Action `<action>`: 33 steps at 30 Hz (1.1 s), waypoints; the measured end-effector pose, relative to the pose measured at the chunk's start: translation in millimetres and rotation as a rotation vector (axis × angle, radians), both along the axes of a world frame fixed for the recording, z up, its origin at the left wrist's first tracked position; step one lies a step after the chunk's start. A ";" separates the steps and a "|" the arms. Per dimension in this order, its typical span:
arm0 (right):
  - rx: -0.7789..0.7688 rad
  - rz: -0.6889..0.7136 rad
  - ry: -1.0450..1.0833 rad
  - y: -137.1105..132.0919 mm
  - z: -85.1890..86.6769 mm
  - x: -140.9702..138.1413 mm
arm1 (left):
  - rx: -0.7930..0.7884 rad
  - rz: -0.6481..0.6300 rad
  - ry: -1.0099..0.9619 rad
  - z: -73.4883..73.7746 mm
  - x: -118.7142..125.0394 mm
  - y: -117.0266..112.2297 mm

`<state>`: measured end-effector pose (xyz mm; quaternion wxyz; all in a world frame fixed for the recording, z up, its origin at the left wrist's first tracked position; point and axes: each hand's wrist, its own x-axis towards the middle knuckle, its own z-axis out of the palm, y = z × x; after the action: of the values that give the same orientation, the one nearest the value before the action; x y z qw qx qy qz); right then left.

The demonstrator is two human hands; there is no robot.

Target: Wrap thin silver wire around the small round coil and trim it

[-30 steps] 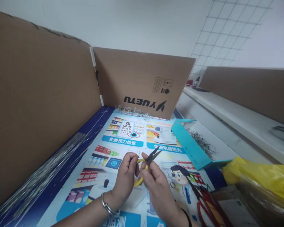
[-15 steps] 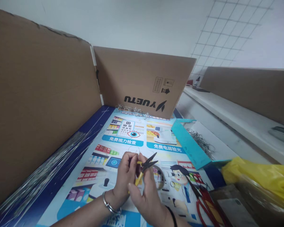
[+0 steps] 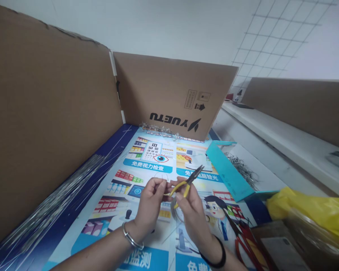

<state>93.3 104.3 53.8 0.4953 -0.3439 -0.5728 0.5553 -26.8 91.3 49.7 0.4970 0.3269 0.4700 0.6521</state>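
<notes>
My left hand (image 3: pixel 151 203), with a silver bangle at its wrist, is closed with thumb and forefinger pinched on a thin wire (image 3: pixel 161 175) that curves up from the fingertips. Beside it, my right hand (image 3: pixel 193 210) grips needle-nose pliers (image 3: pixel 190 180) with yellow handles. Their dark jaws point up and to the right, away from the wire, and look nearly closed. The fingertips of both hands are close together; whether they touch, I cannot tell. A round, clear-looking roll (image 3: pixel 175 211) lies under my right hand, mostly hidden.
Bundled thin wires (image 3: pixel 53 192) lie along the left cardboard wall (image 3: pixel 45 113). Shiny scraps (image 3: pixel 161 130) line the back panel (image 3: pixel 172 86). At the right are a turquoise box (image 3: pixel 228 173) with tangled wires, red-handled scissors (image 3: pixel 247 244) and a yellow bag (image 3: pixel 305 210). A printed poster (image 3: pixel 121 222) covers the table.
My right hand has moved right, away from the left, and the pliers have swung up and right, their jaws now closer together. My left hand still pinches near the same spot.
</notes>
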 end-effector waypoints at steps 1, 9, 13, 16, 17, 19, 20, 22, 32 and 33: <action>-0.049 -0.014 0.050 1.7 1.3 2.4 | -0.016 -0.006 -0.043 0.8 -0.2 0.3; -0.158 0.078 0.154 12.3 9.1 17.0 | 0.042 0.084 -0.128 5.4 -7.9 6.5; 0.076 0.164 -0.288 19.6 11.2 27.1 | 0.109 0.109 0.043 -2.4 -16.5 10.7; 0.308 0.110 -0.535 24.2 12.0 30.6 | 0.134 0.116 0.144 -7.4 -20.4 11.1; 0.373 0.073 -0.587 25.3 11.8 31.0 | 0.144 0.112 0.163 -8.2 -20.9 10.6; 0.479 0.025 -0.666 27.3 11.3 31.1 | 0.161 0.100 0.195 -8.8 -20.9 8.9; 0.521 0.014 -0.694 28.0 11.2 31.0 | 0.172 0.088 0.210 -8.8 -20.7 8.1; 0.579 0.011 -0.729 29.1 11.1 30.8 | 0.193 0.062 0.228 -8.7 -20.3 6.8; 0.693 -0.026 -0.741 30.7 7.5 32.2 | 0.228 -0.010 0.242 -2.7 -19.5 6.3; 0.694 -0.025 -0.747 31.0 7.5 32.6 | 0.228 -0.008 0.245 -1.3 -19.2 6.0</action>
<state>125.9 135.3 61.3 0.3483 -0.3411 -0.8573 0.1653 -46.0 97.3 48.4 0.3981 0.4599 0.4486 0.6547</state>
